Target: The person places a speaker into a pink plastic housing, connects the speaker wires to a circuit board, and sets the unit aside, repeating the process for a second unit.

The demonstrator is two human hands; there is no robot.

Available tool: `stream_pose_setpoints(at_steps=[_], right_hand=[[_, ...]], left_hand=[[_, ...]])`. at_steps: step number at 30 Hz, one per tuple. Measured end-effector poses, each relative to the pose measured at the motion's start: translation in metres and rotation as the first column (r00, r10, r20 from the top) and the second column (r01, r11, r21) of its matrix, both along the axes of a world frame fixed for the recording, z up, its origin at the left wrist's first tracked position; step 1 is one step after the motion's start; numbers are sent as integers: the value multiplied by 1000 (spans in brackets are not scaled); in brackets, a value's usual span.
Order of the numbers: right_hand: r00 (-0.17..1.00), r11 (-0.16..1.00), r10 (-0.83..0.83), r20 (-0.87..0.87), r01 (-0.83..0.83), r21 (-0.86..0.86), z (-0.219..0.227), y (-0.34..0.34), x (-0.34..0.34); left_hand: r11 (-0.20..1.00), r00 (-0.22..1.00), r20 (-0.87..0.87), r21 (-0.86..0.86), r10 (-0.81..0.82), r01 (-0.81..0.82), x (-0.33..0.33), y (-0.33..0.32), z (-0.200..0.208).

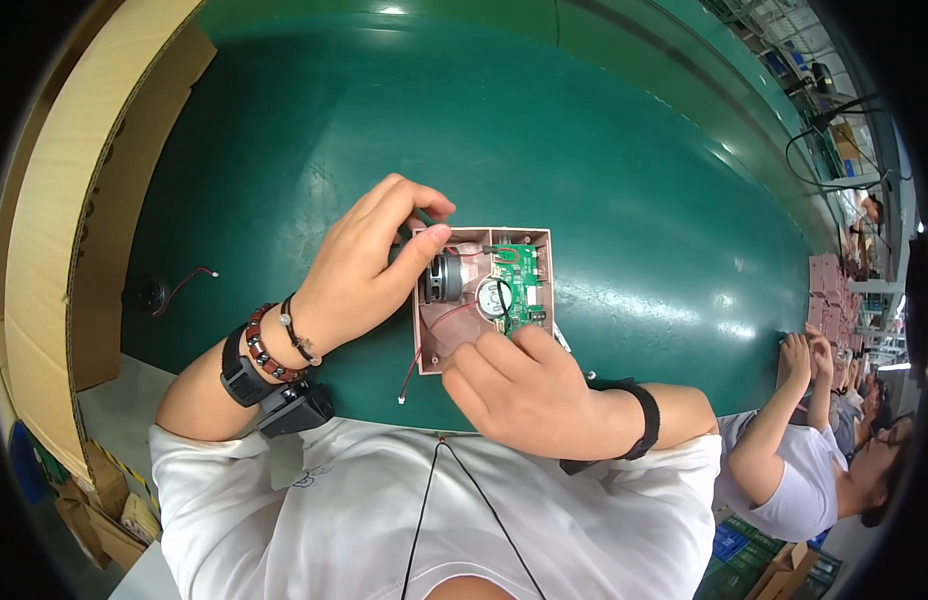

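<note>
A pink plastic housing (419,335) lies open-side up in front of me. Inside it are a black round speaker (443,276) at the left wall, a green circuit board (525,275) on the right and a round pale part (493,297) between them. My left hand (369,255) is closed at the housing's upper left corner, thumb over the wall beside the speaker. Curled over the lower edge is my right hand (519,392); its fingertips are hidden, so what it pinches cannot be made out. A red-black wire with a white plug (402,399) hangs over the lower left wall.
Another black speaker (152,296) with its wire lies on the green table (644,200) at the left. A cardboard box (94,190) borders the left side. At the right edge, a co-worker (794,480) sits near stacked pink housings (827,290).
</note>
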State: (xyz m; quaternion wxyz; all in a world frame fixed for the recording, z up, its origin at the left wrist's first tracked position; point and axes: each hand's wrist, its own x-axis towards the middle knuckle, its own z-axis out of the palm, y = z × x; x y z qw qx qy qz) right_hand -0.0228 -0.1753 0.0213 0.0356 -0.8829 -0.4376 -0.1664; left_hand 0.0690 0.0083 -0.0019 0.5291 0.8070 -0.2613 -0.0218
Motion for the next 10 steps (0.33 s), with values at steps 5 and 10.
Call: stream_pose_setpoints(at_steps=[5, 10], right_hand=[[998, 999, -41, 54, 42, -18, -3, -5, -5], [981, 983, -185, 53, 186, 0, -7, -19, -1]], left_hand=[[995, 968, 248, 100, -38, 14, 1, 3, 0], [982, 904, 407, 175, -131, 64, -2, 0, 6]])
